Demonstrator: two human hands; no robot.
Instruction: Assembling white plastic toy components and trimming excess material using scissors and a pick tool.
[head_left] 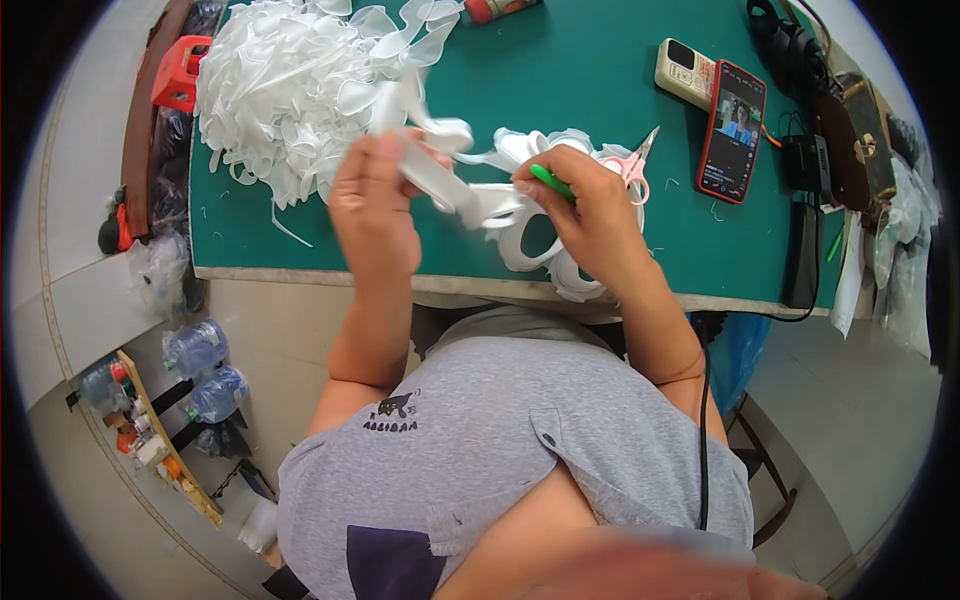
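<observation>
**White strip strung between two hands, green tool in the right**

White strip (pixel 433 172): held up over the near part of the green desk (pixel 600 65), reaching from left hand (pixel 375 205) toward right hand (pixel 592 215). Blurred there, with looped white pieces near the right fingertips.

Left hand: fingers and thumb closed on the strip, little gap between. Right hand: curled round a green tool (pixel 552 183), working end hidden. Cannot tell about any white material pinched at the right fingertips as well.

Handling, by judgement: very light, soft and floppy, perhaps a little springy along the curved edges. Probably a bit slippery; likely to twist or snag rather than break. Best taken by a flat stretch near the end, between thumb and forefinger, and kept lightly taut.

Around: large white pile (pixel 280 95) close beyond the left hand, easy to catch on. Looped white stack (pixel 525 243) under and beside the right hand, crowding the space below. Pink-handled scissors (pixel 634 168) just past the right hand, points away from the body. Farther right, well clear: red-edged phone (pixel 733 130) propped against a cream device (pixel 680 72).
</observation>
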